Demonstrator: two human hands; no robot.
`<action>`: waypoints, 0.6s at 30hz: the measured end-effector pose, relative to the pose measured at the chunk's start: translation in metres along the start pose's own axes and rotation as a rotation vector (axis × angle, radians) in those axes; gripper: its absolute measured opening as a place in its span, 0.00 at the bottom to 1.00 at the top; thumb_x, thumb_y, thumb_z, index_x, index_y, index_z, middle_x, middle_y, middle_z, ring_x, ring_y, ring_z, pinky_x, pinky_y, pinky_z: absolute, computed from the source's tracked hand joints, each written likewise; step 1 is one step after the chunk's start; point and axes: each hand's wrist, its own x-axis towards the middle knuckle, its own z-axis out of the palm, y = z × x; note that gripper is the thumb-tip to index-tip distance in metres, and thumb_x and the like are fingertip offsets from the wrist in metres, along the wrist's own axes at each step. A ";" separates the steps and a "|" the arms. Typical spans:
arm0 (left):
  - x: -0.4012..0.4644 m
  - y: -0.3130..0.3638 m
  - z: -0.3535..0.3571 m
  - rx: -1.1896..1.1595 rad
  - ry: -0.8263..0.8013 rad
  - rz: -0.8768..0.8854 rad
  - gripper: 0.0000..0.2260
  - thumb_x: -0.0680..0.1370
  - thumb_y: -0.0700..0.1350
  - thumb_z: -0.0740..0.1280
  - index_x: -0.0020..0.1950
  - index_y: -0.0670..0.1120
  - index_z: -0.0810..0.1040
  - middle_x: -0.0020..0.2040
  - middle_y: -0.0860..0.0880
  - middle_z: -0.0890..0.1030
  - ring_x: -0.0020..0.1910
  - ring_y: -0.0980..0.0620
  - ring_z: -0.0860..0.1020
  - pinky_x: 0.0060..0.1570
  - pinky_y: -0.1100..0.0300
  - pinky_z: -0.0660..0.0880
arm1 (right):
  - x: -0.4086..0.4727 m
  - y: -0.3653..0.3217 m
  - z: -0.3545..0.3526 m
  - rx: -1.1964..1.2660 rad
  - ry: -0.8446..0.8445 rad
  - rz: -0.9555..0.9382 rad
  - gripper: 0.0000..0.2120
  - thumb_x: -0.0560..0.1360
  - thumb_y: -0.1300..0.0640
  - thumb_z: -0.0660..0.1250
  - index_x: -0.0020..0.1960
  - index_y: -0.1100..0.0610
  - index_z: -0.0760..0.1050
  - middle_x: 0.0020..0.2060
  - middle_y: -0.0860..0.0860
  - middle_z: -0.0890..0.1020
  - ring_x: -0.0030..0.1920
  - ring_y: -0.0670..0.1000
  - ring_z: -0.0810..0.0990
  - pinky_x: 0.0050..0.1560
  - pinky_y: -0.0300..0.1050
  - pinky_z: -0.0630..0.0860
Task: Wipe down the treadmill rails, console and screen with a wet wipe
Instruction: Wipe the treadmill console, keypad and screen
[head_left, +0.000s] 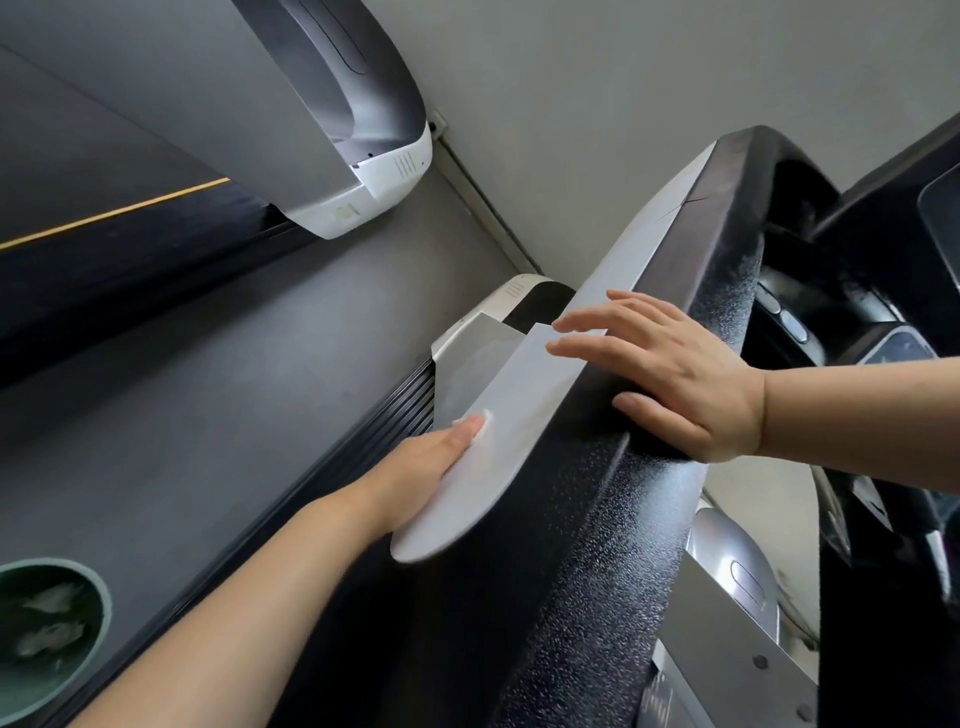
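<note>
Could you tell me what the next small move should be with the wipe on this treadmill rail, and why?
Probably slide the left hand and the wet wipe farther along the rail's grey side panel toward the console. The fingers press the wipe flat there, panel lies ahead of it, and the right hand steadies the black rail top.

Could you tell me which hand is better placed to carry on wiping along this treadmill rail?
Left, probably. The left hand already presses the wet wipe against the silver side of the rail; the right hand only rests on its black top, holding nothing.
</note>
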 end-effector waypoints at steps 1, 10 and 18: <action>-0.002 0.009 0.003 0.031 -0.005 0.059 0.33 0.67 0.74 0.55 0.65 0.58 0.73 0.64 0.62 0.71 0.65 0.62 0.69 0.60 0.71 0.63 | 0.000 0.000 0.000 -0.001 0.007 -0.004 0.25 0.80 0.44 0.43 0.71 0.54 0.62 0.65 0.58 0.72 0.63 0.59 0.72 0.70 0.56 0.60; -0.041 0.065 0.026 0.404 -0.158 0.634 0.24 0.76 0.58 0.46 0.71 0.55 0.48 0.74 0.59 0.53 0.73 0.67 0.48 0.70 0.72 0.44 | -0.001 0.001 0.002 0.029 0.081 -0.039 0.23 0.80 0.47 0.44 0.71 0.56 0.61 0.66 0.60 0.71 0.66 0.57 0.69 0.72 0.53 0.58; 0.009 0.053 0.013 0.104 -0.182 0.281 0.17 0.74 0.64 0.49 0.63 0.68 0.60 0.70 0.68 0.60 0.69 0.72 0.56 0.73 0.66 0.50 | -0.008 0.054 -0.016 -0.050 0.060 -0.003 0.21 0.82 0.46 0.46 0.68 0.54 0.66 0.67 0.60 0.70 0.65 0.57 0.68 0.72 0.54 0.57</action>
